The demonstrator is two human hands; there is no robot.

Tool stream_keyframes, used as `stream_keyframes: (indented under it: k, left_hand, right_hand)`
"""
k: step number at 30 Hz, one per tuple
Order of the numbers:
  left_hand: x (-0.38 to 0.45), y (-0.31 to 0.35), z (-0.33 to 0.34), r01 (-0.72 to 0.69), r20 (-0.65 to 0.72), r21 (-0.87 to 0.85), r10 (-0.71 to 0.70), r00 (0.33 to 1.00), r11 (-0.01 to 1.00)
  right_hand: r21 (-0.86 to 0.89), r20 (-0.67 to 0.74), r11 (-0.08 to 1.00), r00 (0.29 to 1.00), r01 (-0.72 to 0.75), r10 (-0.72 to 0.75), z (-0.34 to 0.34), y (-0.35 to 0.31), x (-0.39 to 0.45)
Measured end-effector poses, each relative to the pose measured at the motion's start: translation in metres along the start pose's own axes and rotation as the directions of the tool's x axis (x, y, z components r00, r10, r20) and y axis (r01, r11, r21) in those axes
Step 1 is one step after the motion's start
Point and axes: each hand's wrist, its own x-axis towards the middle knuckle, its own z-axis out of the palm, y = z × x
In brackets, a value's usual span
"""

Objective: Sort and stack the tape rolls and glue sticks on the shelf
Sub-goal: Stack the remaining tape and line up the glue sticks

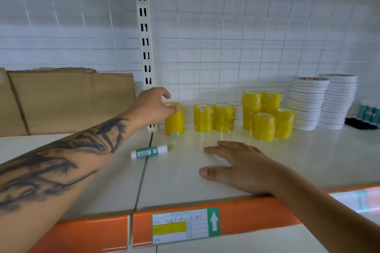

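My left hand (153,104) reaches to the back of the shelf and grips the top of a tall stack of yellow tape rolls (174,121) by the slotted upright. Two shorter yellow stacks (213,117) stand side by side to its right. A cluster of yellow stacks (265,115) stands further right. Two piles of white tape rolls (322,102) rise at the back right. A white and teal glue stick (150,151) lies on its side in front of the gripped stack. My right hand (240,167) rests flat, fingers spread, on the white shelf (308,162).
A brown cardboard box (67,100) fills the back left. The slotted white upright (146,47) stands at the joint between shelf boards. Teal-capped glue sticks (369,112) stand at the far right. The orange shelf edge (246,217) carries a price label (185,225).
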Motion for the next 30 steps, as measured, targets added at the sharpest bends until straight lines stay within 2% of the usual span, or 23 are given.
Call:
stream_keyframes:
  k: [12,22,25,28,30]
  left_hand:
    - [-0.002,0.002,0.006,-0.031,0.011,-0.038,0.031,0.999,0.999]
    - [-0.012,0.002,0.004,-0.076,0.009,0.025,0.076,0.997,0.997]
    - [-0.023,0.001,0.002,-0.072,-0.046,0.041,0.074,0.996,0.997]
    - [-0.039,-0.008,-0.009,-0.144,-0.165,0.109,0.161,0.973,0.983]
    - [-0.049,-0.019,-0.017,-0.162,-0.175,0.138,0.185,0.967,0.977]
  right_hand:
    - [-0.002,0.010,1.000,1.000,-0.013,0.013,-0.001,-0.001,0.000]
    - [0.003,-0.011,1.000,1.000,-0.013,0.013,0.000,-0.001,-0.001]
    - [0.006,-0.012,1.000,1.000,-0.018,0.018,-0.001,-0.002,-0.002]
    - [-0.002,-0.019,1.000,1.000,-0.020,0.020,-0.001,-0.003,-0.003]
    - [-0.007,-0.016,1.000,1.000,-0.024,0.024,0.000,-0.003,-0.002]
